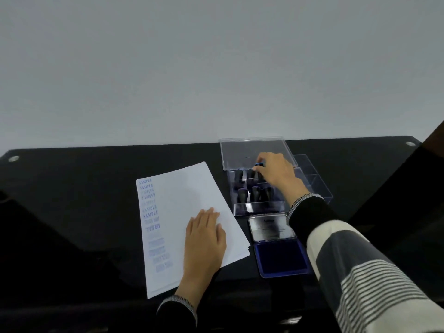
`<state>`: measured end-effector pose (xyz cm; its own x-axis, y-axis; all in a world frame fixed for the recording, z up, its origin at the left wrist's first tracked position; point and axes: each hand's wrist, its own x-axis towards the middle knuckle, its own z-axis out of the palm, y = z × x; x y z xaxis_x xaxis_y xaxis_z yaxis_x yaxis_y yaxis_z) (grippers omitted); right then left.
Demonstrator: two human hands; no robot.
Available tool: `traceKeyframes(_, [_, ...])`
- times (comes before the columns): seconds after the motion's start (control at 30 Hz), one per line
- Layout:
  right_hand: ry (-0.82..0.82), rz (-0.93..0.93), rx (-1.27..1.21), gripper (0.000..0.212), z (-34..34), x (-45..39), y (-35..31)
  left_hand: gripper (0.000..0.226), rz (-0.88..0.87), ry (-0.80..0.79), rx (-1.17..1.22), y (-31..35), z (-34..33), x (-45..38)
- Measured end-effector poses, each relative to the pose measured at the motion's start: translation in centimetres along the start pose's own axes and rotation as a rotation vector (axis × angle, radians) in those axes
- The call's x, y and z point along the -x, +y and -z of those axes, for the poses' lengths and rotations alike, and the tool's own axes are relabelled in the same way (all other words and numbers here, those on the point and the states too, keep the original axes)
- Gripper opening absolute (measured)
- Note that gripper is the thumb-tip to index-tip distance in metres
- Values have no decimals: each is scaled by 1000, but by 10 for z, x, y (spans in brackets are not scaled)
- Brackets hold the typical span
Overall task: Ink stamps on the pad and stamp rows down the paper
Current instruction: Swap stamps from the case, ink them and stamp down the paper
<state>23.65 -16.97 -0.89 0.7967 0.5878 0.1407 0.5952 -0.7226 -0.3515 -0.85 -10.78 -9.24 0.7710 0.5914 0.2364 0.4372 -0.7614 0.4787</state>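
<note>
A stack of white paper (182,203) lies slanted on the black table, with a column of blue stamp marks down its left edge. My left hand (204,241) rests flat on the sheet's lower right part. To the right stands a clear plastic case (319,186) holding several black-handled stamps (242,195). My right hand (276,171) reaches into the case's back row and pinches a stamp (259,165) with a blue-edged base. The open blue ink pad (281,259) lies in front of the case, its shiny lid (271,228) folded back.
The case's clear lid (240,150) stands open against the pale wall behind the table. The black table (72,188) runs left and right, with round metal fittings at its back corners. My striped right sleeve crosses over the ink pad's right side.
</note>
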Motion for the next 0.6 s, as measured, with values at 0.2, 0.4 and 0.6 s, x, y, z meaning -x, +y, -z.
traceKeyframes(0.2, [-156,-76,217,39,0,1,1,42,5,-3,12,1,0,0])
traceKeyframes(0.4, [-62,-108,-160,34,17,6,9,35,1,33,54,2,1,0])
traceKeyframes(0.6, [274,-259,-203,21,43,30,65,27,68,-114,57,3,20,-25])
